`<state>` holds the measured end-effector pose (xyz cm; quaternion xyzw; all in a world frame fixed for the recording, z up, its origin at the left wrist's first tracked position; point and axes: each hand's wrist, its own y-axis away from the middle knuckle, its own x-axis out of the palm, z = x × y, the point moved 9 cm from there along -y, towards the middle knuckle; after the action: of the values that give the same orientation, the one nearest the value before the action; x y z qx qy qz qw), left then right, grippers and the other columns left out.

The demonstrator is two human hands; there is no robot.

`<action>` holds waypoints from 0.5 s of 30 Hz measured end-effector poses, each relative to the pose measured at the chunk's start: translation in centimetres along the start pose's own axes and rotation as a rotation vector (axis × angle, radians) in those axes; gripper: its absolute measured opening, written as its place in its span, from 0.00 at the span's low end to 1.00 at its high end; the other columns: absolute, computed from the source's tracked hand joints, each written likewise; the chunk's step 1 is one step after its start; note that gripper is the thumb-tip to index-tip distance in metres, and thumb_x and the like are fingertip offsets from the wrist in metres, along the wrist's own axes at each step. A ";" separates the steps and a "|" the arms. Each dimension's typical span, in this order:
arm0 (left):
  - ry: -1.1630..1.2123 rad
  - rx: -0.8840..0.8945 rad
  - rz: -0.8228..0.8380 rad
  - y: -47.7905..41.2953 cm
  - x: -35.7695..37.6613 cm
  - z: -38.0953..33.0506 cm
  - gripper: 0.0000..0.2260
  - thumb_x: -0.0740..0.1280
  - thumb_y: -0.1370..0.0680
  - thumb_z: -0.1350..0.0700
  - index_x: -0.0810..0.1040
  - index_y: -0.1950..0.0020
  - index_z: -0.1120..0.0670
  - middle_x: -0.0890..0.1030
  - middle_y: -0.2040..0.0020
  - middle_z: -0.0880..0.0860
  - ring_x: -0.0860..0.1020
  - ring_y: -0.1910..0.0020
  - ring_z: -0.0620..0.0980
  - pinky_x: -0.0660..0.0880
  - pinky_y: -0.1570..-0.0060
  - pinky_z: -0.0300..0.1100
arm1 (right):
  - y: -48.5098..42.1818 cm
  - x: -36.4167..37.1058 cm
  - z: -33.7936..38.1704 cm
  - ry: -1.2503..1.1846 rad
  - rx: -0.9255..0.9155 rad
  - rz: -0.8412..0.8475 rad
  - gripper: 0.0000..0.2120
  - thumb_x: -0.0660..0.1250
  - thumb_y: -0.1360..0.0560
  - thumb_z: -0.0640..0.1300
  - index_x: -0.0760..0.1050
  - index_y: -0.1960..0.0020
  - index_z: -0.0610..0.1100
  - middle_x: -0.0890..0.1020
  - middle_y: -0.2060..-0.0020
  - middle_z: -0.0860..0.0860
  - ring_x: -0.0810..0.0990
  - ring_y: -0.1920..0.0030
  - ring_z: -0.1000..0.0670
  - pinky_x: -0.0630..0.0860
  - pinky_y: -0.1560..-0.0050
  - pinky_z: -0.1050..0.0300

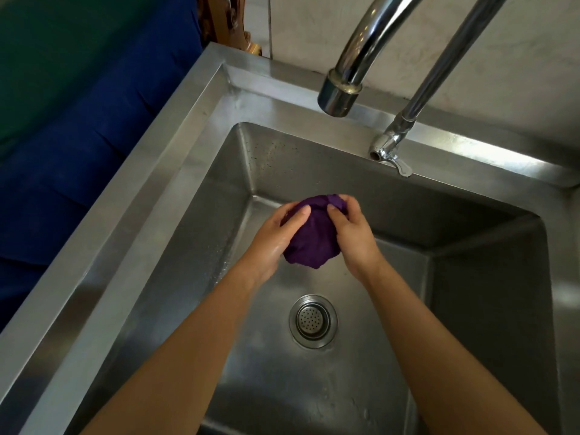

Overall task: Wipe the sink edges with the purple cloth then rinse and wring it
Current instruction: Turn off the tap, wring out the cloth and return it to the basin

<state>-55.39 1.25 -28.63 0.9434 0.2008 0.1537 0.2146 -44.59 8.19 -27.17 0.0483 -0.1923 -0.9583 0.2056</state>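
One purple cloth (314,237) is sitting bunched into a tight, rounded wad, deep violet and creased, with a ragged fold hanging at its lower edge. It is being held in the air over the basin, above and behind the drain, between two bare hands. The left hand (270,240) is cupping it from the left with the thumb lying across the top; the right hand (354,237) is curling over its upper right side, so both grips are closing on the cloth. The left hand is glistening wet.

Below, one round drain strainer (313,321) is sitting in the floor of the single steel sink (175,158), and droplets are speckling its back wall. One curved faucet (348,73) is hanging over the far rim, with one small lever (398,164) at its base. Blue fabric (78,136) is lying to the left of the sink.
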 end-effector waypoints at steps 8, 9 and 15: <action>0.266 -0.083 -0.259 0.2 -0.1 0.1 0.17 0.65 0.28 0.46 0.80 0.49 0.57 0.81 0.54 0.56 0.80 0.54 0.53 0.78 0.52 0.50 | 3.8 3.2 2.3 0.419 -0.416 0.134 0.31 0.58 0.29 0.61 0.63 0.29 0.50 0.63 0.31 0.49 0.64 0.34 0.60 0.62 0.36 0.73; 0.284 -0.097 -0.277 0.4 0.1 0.2 0.21 0.65 0.30 0.42 0.79 0.49 0.58 0.81 0.54 0.57 0.80 0.54 0.54 0.78 0.50 0.52 | 3.8 3.2 2.2 0.501 -0.414 0.098 0.32 0.56 0.31 0.63 0.62 0.29 0.53 0.65 0.33 0.50 0.67 0.38 0.59 0.66 0.41 0.70; 0.134 0.033 -0.526 1.3 -1.0 -0.9 0.21 0.62 0.23 0.44 0.73 0.74 0.51 0.77 0.69 0.50 0.77 0.64 0.51 0.77 0.55 0.52 | 3.8 2.2 3.5 0.812 -0.452 -0.157 0.34 0.44 0.30 0.65 0.73 0.39 0.45 0.80 0.47 0.46 0.79 0.51 0.44 0.66 0.58 0.58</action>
<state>-56.17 0.06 -27.46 0.8498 0.4553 0.1513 0.2183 -45.74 5.29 -22.54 0.3875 0.1214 -0.8925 0.1963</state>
